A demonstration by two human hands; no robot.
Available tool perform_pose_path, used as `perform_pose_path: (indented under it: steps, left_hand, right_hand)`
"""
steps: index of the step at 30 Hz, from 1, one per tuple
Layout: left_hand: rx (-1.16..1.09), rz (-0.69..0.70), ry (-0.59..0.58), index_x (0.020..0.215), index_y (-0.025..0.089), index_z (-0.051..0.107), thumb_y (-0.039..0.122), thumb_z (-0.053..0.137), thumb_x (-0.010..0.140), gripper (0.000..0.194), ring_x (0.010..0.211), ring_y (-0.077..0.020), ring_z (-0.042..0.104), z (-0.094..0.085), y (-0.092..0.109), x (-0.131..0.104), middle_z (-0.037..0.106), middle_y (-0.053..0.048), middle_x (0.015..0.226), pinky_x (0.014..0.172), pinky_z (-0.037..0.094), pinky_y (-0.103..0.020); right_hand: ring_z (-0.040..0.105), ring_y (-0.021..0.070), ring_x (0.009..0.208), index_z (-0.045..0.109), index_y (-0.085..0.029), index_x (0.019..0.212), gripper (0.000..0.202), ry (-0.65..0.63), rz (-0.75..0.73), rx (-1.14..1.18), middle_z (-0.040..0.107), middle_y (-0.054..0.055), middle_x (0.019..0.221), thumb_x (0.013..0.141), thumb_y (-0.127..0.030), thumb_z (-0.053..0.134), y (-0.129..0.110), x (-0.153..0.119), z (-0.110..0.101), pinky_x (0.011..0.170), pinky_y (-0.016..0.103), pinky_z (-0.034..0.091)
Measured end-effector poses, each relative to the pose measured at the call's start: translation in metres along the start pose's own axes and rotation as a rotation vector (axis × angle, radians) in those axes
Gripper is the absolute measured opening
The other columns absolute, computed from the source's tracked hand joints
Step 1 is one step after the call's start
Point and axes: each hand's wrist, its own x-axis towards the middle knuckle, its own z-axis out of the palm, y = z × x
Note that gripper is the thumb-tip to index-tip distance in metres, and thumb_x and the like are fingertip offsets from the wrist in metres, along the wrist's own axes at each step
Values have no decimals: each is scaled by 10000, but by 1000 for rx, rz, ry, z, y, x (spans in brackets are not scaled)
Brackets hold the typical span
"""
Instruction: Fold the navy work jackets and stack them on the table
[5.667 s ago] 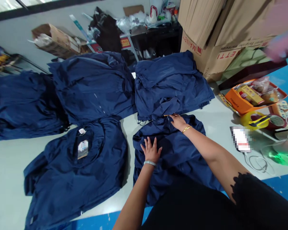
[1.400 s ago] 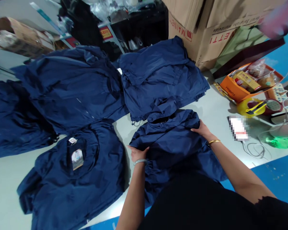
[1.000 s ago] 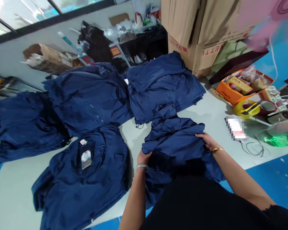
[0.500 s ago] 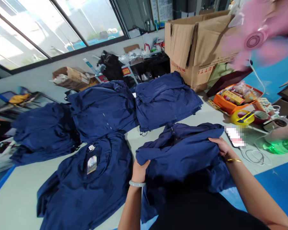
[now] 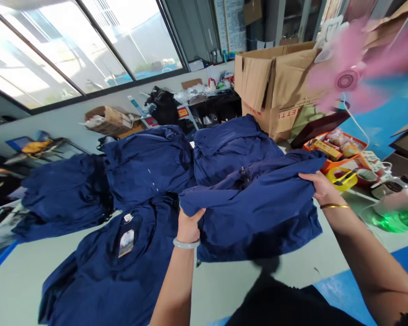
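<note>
A navy jacket (image 5: 258, 208) is stretched between my two hands over the table's front part. My left hand (image 5: 189, 224), below which a pale bangle shows, grips its left edge with the thumb on top. At the other end, my right hand (image 5: 318, 185) pinches the right edge; a gold bracelet sits on that wrist. The fingers under the cloth are hidden on both sides. To the left lies another navy jacket (image 5: 112, 276), spread face up, with a hang tag (image 5: 126, 242) at its neck opening.
Folded navy garments lie in a left pile (image 5: 64, 194), a middle pile (image 5: 149, 158) and a right pile (image 5: 234, 140). Behind stands a large cardboard box (image 5: 272, 86). On the right are a spinning pink fan (image 5: 347, 80), an orange box (image 5: 352, 156) and a green bottle (image 5: 397, 219).
Both hands have moved the jacket forward, away from my body. Its lower part has come out from by my lap and hangs flatter over the table. The phone at right is now covered from view.
</note>
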Motion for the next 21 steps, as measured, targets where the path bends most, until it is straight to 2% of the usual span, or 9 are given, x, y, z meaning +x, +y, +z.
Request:
perform_pose_path:
  steps: [3, 7, 13, 15, 17, 19, 21]
  left_hand:
    - [-99, 17, 23, 1217, 186, 693, 383, 999, 475, 826, 1144, -308, 724, 17, 19, 24, 787, -96, 1179, 1146, 500, -537]
    - [-121, 48, 12, 1167, 197, 706, 329, 998, 476, 762, 1098, -291, 735, 35, 44, 65, 793, -74, 1139, 1123, 515, -534]
    - [-140, 135, -2, 1134, 210, 711, 267, 977, 501, 690, 1053, -282, 742, 53, 83, 142, 798, -44, 1088, 1077, 551, -525]
    - [-152, 179, -8, 1159, 214, 705, 248, 970, 505, 707, 1057, -281, 742, 61, 97, 179, 795, -37, 1096, 1077, 552, -527]
    - [-163, 224, -23, 1188, 217, 696, 227, 966, 501, 739, 1055, -270, 742, 71, 110, 225, 788, -31, 1119, 1080, 553, -527]
    - [-160, 248, -51, 1213, 220, 679, 218, 963, 504, 764, 1040, -254, 742, 83, 117, 280, 775, -34, 1156, 1069, 564, -528]
    - [-113, 216, -74, 1265, 219, 637, 243, 958, 537, 796, 1034, -250, 743, 97, 114, 338, 753, -62, 1211, 1035, 581, -547]
  right_hand:
    - [796, 327, 876, 730, -231, 953, 504, -52, -34, 48, 814, 17, 827, 501, -306, 941, -18, 29, 11, 905, 484, 654]
    - [797, 317, 860, 740, -219, 940, 482, -92, -56, 56, 816, 23, 830, 505, -283, 936, -45, 70, 34, 905, 474, 652]
    - [784, 270, 763, 733, -193, 942, 459, -169, -109, 62, 814, 31, 813, 532, -233, 934, -101, 144, 76, 860, 436, 652]
    - [775, 245, 765, 719, -161, 1013, 465, -215, -143, 34, 817, 45, 839, 593, -220, 910, -124, 178, 96, 882, 434, 634]
    - [760, 205, 791, 678, -134, 1142, 507, -259, -206, -1, 823, 52, 921, 680, -204, 874, -146, 218, 120, 921, 441, 610]
    - [749, 178, 878, 599, -132, 1297, 584, -297, -305, -64, 812, 65, 1083, 767, -199, 833, -162, 267, 149, 971, 458, 583]
    - [732, 183, 1026, 519, -133, 1407, 621, -301, -405, -215, 756, 103, 1267, 853, -229, 784, -166, 322, 177, 1040, 472, 548]
